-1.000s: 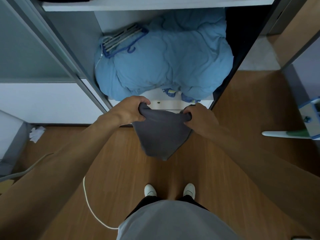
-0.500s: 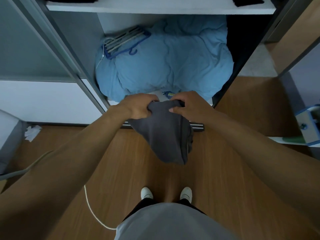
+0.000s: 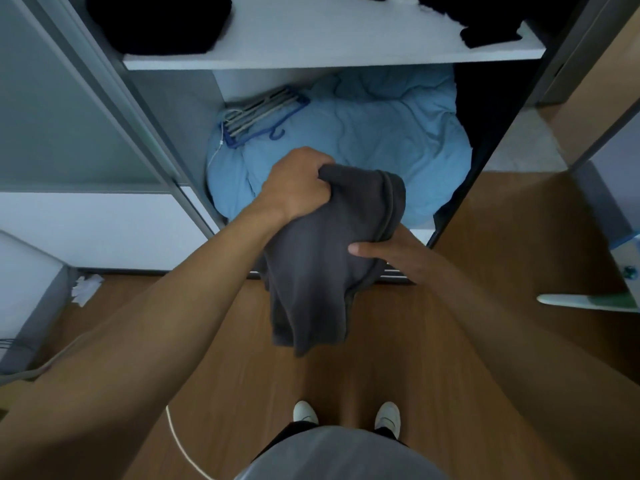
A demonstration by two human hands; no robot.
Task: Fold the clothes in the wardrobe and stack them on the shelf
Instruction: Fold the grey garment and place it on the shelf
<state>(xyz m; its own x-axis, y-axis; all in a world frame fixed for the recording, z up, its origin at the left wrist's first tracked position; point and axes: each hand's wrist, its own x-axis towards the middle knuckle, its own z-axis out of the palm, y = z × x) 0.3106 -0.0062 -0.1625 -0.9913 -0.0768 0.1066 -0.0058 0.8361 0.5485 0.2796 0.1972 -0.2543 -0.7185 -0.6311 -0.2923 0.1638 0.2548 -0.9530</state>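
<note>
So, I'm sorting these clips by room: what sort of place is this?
Probably a bedroom, at an open wardrobe: a white shelf with dark clothes, a blue duvet bundled below with hangers on it, and a wooden floor. The left hand and right hand hold a grey garment.

Garment (image 3: 322, 258) at frame centre, before the duvet (image 3: 381, 133) — hangers (image 3: 263, 114) on its upper left, shelf (image 3: 329, 36) above.
</note>
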